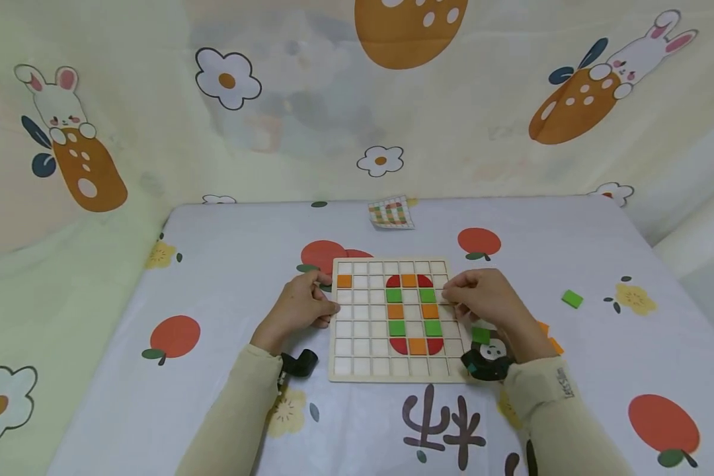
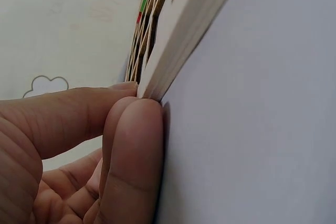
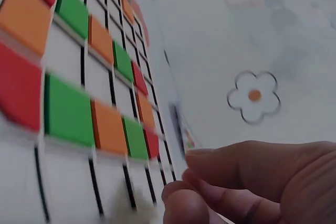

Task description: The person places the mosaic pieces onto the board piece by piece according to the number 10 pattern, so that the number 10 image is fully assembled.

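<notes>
A square wooden grid board (image 1: pixel 361 329) lies between both hands. Red corner-rounded tiles, orange tiles and green tiles (image 1: pixel 394 295) form a ring in its right half, and one orange tile (image 1: pixel 344 281) sits near its upper left corner. My left hand (image 1: pixel 297 301) pinches the board's left side; in the left wrist view, thumb and fingertips meet at the pale wooden edge (image 2: pixel 181 40). On the opposite side, my right hand (image 1: pixel 482 294) has curled fingers at the right edge, thumb and index close together. The right wrist view shows the fingertips (image 3: pixel 202 158) right at the board's rim.
A small card with a coloured grid pattern (image 1: pixel 391 213) lies behind the board. To the right are a loose green tile (image 1: pixel 572 299), another green tile (image 1: pixel 480 336) by the right wrist, and orange tiles (image 1: pixel 555 345) partly hidden by the right forearm. A printed cloth covers the table.
</notes>
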`<state>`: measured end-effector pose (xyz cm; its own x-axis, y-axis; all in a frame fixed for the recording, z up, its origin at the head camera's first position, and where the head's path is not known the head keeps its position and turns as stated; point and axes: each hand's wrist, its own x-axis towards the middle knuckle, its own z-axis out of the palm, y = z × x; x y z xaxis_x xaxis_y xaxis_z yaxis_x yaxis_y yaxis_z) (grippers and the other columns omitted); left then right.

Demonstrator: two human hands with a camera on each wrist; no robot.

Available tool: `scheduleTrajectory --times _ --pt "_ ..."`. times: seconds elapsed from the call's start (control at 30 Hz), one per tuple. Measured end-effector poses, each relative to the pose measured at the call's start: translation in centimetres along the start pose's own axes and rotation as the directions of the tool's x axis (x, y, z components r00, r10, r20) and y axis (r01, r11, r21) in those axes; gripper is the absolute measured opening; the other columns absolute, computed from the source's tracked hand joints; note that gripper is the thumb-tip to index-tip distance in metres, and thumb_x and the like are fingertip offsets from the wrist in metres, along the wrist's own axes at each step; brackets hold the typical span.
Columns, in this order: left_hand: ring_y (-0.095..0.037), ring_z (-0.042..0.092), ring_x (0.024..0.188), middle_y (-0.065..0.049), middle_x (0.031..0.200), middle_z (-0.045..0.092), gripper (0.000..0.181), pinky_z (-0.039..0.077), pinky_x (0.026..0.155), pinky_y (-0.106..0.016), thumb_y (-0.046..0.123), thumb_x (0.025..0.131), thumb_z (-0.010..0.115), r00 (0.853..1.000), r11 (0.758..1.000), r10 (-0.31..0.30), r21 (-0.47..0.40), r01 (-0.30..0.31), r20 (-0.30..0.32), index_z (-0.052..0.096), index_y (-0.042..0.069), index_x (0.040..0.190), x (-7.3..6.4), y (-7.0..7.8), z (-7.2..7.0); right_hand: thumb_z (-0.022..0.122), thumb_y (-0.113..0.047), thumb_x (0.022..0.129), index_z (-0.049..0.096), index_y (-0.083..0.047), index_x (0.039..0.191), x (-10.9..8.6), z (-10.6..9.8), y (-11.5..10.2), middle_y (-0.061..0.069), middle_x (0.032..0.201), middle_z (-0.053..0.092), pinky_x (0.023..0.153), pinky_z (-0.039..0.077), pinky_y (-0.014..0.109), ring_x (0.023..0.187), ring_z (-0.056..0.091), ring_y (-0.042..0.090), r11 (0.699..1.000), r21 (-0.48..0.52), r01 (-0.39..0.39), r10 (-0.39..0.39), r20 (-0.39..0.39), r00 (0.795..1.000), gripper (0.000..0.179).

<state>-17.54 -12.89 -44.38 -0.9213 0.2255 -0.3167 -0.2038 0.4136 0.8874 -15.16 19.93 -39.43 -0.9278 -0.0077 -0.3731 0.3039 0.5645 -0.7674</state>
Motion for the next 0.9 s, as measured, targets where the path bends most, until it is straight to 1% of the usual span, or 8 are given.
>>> scheduleTrajectory --times 0.17,0.2,0.33,0.43,0.5,0.63,0.8,0.9 --pt "-0.017 0.068 0.060 -0.012 0.085 0.064 0.052 0.063 0.060 -0.030 0.002 0.087 0.083 1.000 1.000 0.003 0.002 -0.003 -0.002 0.058 0.002 0.132 -0.1 0.0 0.0 0.071 -0.022 0.098 0.071 0.001 0.117 -1.8 -1.9 2.6 0.008 0.089 0.066 0.061 0.051 0.031 0.077 0.057 0.023 0.994 -0.100 -0.042 0.042 -0.003 0.999 0.030" --pt "-0.017 0.068 0.060 -0.012 0.084 0.064 0.052 0.063 0.060 -0.030 0.002 0.087 0.083 1.000 1.000 0.004 0.001 -0.004 -0.002 0.058 0.002 0.131 -0.1 0.0 0.0 0.072 -0.023 0.097 0.071 0.000 0.118 -2.1 -2.1 3.0 0.009 0.090 0.066 0.060 0.050 0.031 0.077 0.057 0.024 0.992 -0.117 -0.050 0.051 0.000 0.999 0.031" --pt "-0.017 0.067 0.059 -0.012 0.083 0.065 0.050 0.062 0.060 -0.030 0.002 0.087 0.083 1.000 1.000 0.012 -0.001 -0.012 0.000 0.058 0.002 0.131 0.0 0.1 0.1 0.078 -0.019 0.091 0.069 0.002 0.118 -3.1 -2.7 4.2 0.008 0.083 0.060 0.055 0.048 0.032 0.073 0.056 0.024 0.984 -0.176 -0.039 0.046 0.036 0.998 0.036" --pt "-0.016 0.067 0.058 -0.012 0.082 0.066 0.049 0.062 0.059 -0.029 0.002 0.088 0.082 1.000 1.000 0.013 -0.001 -0.013 -0.002 0.057 0.002 0.130 -0.1 0.1 0.0 0.081 -0.015 0.087 0.070 0.002 0.113 -3.3 -2.5 4.5 0.006 0.075 0.052 0.052 0.047 0.031 0.065 0.054 0.022 0.978 -0.208 -0.014 0.025 0.051 0.998 0.033" --pt "-0.016 0.067 0.059 -0.011 0.083 0.066 0.050 0.062 0.059 -0.029 0.002 0.087 0.082 1.000 1.000 0.005 -0.003 -0.005 -0.006 0.058 0.002 0.131 -0.1 0.2 0.1 0.081 -0.012 0.086 0.071 0.002 0.107 -3.4 -2.4 4.5 0.006 0.075 0.053 0.053 0.049 0.031 0.066 0.054 0.022 0.974 -0.228 -0.009 0.020 0.048 0.999 0.028" --pt "-0.016 0.067 0.060 -0.011 0.083 0.065 0.051 0.062 0.059 -0.029 0.001 0.087 0.082 1.000 1.000 -0.012 -0.007 0.012 -0.010 0.058 0.003 0.131 -0.2 0.3 0.2 0.080 -0.011 0.086 0.071 0.000 0.100 -3.6 -2.1 4.3 0.008 0.082 0.061 0.056 0.054 0.034 0.072 0.057 0.024 0.971 -0.236 -0.045 0.054 0.036 0.998 0.020" --pt "-0.016 0.067 0.060 -0.011 0.083 0.065 0.051 0.062 0.060 -0.029 0.001 0.087 0.082 1.000 1.000 -0.018 -0.012 0.018 -0.011 0.058 0.002 0.131 -0.3 0.4 0.1 0.081 -0.013 0.085 0.069 -0.002 0.098 -3.9 -1.8 4.1 0.009 0.084 0.063 0.057 0.054 0.034 0.073 0.057 0.025 0.969 -0.235 -0.075 0.083 0.021 0.996 0.020" --pt "-0.016 0.067 0.060 -0.011 0.084 0.065 0.051 0.062 0.060 -0.029 0.001 0.087 0.082 1.000 1.000 -0.017 -0.010 0.017 -0.015 0.058 0.003 0.132 -0.2 0.4 0.1 0.081 -0.013 0.084 0.068 -0.002 0.097 -4.0 -1.8 4.2 0.009 0.083 0.062 0.056 0.054 0.035 0.072 0.057 0.025 0.970 -0.235 -0.059 0.065 0.018 0.998 0.021"
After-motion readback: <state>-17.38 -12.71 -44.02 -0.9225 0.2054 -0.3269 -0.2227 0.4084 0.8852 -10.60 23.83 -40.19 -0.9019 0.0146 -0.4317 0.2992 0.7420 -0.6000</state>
